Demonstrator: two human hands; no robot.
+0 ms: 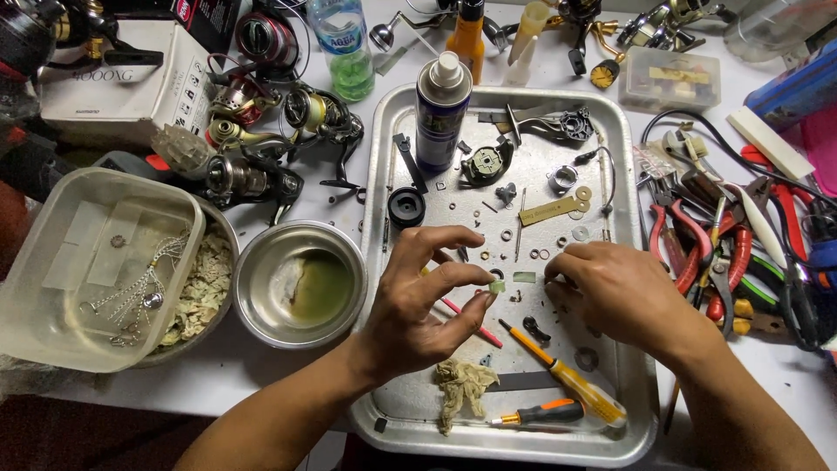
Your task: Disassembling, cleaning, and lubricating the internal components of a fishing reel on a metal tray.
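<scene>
My left hand (423, 301) hovers over the metal tray (384, 174) and pinches a small pale green part (497, 286) between thumb and forefinger. My right hand (615, 292) rests knuckles-up on the tray just right of it, fingers curled down among small washers and rings (536, 253); whether it holds anything is hidden. Under the hands lie a yellow-handled screwdriver (567, 379), an orange-and-black screwdriver (540, 412), a crumpled rag (462, 388) and a thin red stick (475, 323). A dark blue spray can (442, 113) stands at the tray's far left, beside disassembled reel parts (484, 163).
A steel bowl (301, 283) with greenish liquid sits left of the tray. Further left a clear plastic box (96, 262) rests on a bowl of scraps. Fishing reels (261, 131) crowd the far left. Pliers and cutters (724, 253) lie to the right. Bottles stand behind.
</scene>
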